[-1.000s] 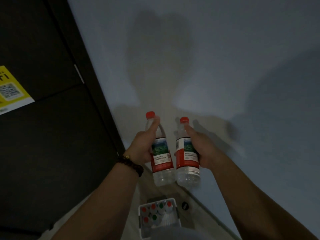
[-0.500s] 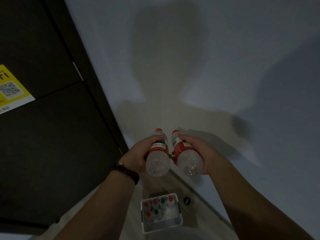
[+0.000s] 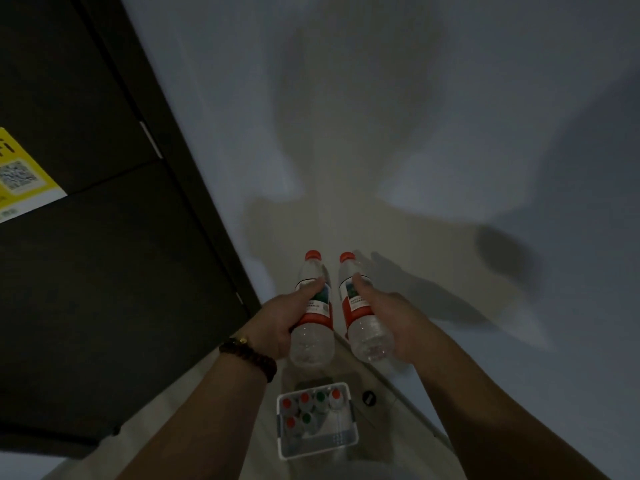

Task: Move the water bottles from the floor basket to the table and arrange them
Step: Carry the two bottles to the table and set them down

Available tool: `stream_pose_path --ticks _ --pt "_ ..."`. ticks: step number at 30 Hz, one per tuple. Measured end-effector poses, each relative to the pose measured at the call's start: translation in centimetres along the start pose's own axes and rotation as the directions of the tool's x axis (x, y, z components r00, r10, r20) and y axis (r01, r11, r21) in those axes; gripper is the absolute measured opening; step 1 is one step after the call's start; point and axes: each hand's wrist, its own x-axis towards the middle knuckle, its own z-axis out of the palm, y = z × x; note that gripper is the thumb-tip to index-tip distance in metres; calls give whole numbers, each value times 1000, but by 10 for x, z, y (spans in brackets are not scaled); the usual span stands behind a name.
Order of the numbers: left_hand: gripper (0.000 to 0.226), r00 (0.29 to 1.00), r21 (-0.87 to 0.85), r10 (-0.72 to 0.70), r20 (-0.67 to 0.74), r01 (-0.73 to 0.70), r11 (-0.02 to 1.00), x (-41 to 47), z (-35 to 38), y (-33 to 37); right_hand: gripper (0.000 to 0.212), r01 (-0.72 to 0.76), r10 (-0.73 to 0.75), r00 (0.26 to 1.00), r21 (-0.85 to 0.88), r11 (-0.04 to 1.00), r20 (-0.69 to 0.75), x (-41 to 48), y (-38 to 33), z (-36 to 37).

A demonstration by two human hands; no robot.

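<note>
My left hand (image 3: 282, 322) grips a clear water bottle (image 3: 313, 336) with a red cap and a red and green label. My right hand (image 3: 391, 320) grips a second, matching bottle (image 3: 367, 336) right beside it. Both bottles are held in the air, tilted with caps pointing away from me. Far below, a white floor basket (image 3: 341, 445) holds several more bottles with red and green caps. The pale grey table top (image 3: 485, 133) fills the right and upper part of the view.
A dark cabinet (image 3: 86, 271) stands to the left, with a yellow QR-code sticker (image 3: 20, 174) on it. A small black round object (image 3: 369, 398) lies on the floor beside the basket. The table's edge runs diagonally past the basket.
Both bottles were upright, then tipped with their bases toward me; now they have swung back part way, caps showing again. The hands stay close together.
</note>
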Motion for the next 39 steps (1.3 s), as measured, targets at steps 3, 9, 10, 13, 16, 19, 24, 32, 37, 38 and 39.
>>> stream_pose_path --ticks 3,9,10,13,16,19,24,32,37,38,39 --pt "81 999 -8 28 -42 -28 1000 10 6 -7 66 15 -17 997 -30 999 -73 4 6 -1" --pt "42 998 8 2 68 -2 1000 16 7 -11 62 36 -38 990 -19 999 -137 1 13 6" --pt "42 996 15 -5 90 4 1000 17 5 -10 60 40 -42 988 -14 999 -152 -2 14 8" --pt "51 986 76 -34 161 22 997 17 -1 -7 61 102 -100 978 6 995 -183 -7 24 15" --pt "52 976 184 -21 215 -20 983 18 -12 -6 63 174 -151 964 88 981 -220 -15 41 25" --pt "54 952 264 -4 307 -81 961 19 -24 -8 57 183 -108 949 238 954 -296 -25 59 41" --pt "39 885 379 -18 465 -181 908 8 -21 -26 47 264 -25 882 451 853 -470 -53 97 62" --pt "43 754 518 -136 643 -297 802 -38 41 -101 53 476 101 603 459 751 -791 -140 174 44" --pt "69 562 549 -278 779 -396 736 -94 88 -161 61 552 189 342 359 753 -921 -224 229 27" --pt "73 517 551 -309 798 -418 722 -109 97 -174 58 561 205 292 340 755 -934 -242 241 24" --pt "74 470 549 -336 816 -447 706 -125 105 -189 55 566 224 241 324 758 -944 -260 255 21"
